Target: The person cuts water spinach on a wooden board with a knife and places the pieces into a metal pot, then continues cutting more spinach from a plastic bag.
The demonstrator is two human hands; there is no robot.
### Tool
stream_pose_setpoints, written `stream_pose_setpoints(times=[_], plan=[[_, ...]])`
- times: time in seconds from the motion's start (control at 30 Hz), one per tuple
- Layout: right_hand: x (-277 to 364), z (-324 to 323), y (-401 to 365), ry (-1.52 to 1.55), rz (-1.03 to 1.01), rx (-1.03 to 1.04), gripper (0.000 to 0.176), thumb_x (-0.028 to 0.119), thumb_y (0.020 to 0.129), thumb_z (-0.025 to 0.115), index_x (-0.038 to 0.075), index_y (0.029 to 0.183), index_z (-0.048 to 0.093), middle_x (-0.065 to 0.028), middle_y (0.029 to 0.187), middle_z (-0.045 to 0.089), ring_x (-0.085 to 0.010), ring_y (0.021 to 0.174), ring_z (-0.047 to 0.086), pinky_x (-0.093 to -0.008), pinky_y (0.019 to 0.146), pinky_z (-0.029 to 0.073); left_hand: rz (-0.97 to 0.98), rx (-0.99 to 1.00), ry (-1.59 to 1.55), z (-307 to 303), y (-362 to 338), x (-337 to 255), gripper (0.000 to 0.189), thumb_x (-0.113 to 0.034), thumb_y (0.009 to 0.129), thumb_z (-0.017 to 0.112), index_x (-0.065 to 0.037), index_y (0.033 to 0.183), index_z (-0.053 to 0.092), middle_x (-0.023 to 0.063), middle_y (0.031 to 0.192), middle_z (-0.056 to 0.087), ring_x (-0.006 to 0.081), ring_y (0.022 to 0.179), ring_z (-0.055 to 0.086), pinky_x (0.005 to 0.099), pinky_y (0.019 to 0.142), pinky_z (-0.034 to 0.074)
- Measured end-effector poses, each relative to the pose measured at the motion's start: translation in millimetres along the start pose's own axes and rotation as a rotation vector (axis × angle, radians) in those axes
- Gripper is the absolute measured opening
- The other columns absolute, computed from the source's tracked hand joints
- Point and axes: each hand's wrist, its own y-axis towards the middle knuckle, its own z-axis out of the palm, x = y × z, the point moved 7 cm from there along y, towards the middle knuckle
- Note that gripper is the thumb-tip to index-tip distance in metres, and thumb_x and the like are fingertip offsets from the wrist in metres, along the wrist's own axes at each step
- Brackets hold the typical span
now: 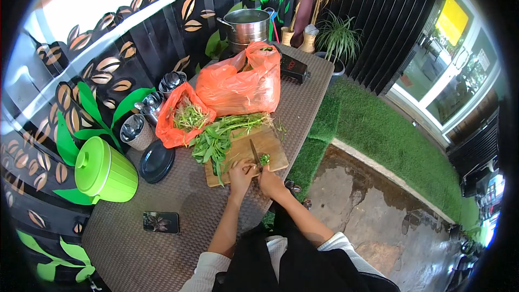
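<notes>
A wooden cutting board (273,141) lies near the table's right edge. My right hand (270,183) is closed round the handle of a knife (254,150), whose blade points away over the board. Beside the blade is a small heap of chopped greens (265,159). At the board's near edge my left hand (241,176) has its fingers bent together; what they hold, if anything, is too small to name. Long leafy green stems (213,143) lie across the board's left and far sides. An open orange bag (168,124) with trimmed greens and roots stands behind them.
A larger orange bag (238,86), a metal pot (247,27) and a black box (293,68) stand farther back. On the left are cutlery holders (136,132), black plates (157,161), a green lidded container (108,173) and a phone (160,222) on the woven-pattern table (124,249).
</notes>
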Motion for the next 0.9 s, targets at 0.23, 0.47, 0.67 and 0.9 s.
stream_pose_setpoints(times=[0.23,0.47,0.67,0.9], plan=[[0.4,17.2,5.7,-0.016,0.077,-0.025,0.038,0.024,0.092,0.045,-0.005,0.115,0.036,-0.0283,0.090,0.063,-0.0437,0.086,0.063,-0.0513,0.075,0.050,0.028,-0.031,0.042,-4.7,-6.7,-8.8,0.025,0.001,0.076,0.068,0.003,0.101,0.062,0.0106,0.089,0.067,0.0157,0.079,0.065,0.0260,0.068,0.049],[8.5,7.1,-0.6,-0.061,0.008,-0.084,0.034,0.017,0.090,0.044,-0.003,0.117,0.036,-0.0263,0.087,0.065,-0.0408,0.081,0.066,-0.0481,0.070,0.053,-0.062,-0.034,-0.153,-0.9,-3.4,9.3,0.024,0.002,0.077,0.068,0.006,0.099,0.061,0.0085,0.084,0.070,0.0087,0.071,0.061,0.0241,0.062,0.048],[-7.6,25.1,16.0,-0.039,0.054,-0.123,0.043,0.027,0.092,0.044,-0.004,0.120,0.036,-0.0262,0.082,0.065,-0.0421,0.077,0.065,-0.0507,0.067,0.052,-0.120,-0.115,-0.127,-2.3,-4.7,13.9,0.018,0.000,0.072,0.071,0.003,0.089,0.065,0.0097,0.079,0.069,0.0154,0.064,0.063,0.0270,0.061,0.050],[-11.7,4.3,14.3,-0.091,0.062,-0.122,0.039,0.028,0.094,0.040,-0.003,0.118,0.037,-0.0263,0.085,0.064,-0.0418,0.080,0.065,-0.0519,0.070,0.051,-0.055,-0.078,0.025,6.9,6.0,-1.8,0.014,0.001,0.076,0.067,0.001,0.089,0.065,0.0102,0.080,0.064,0.0181,0.071,0.063,0.0278,0.065,0.049]])
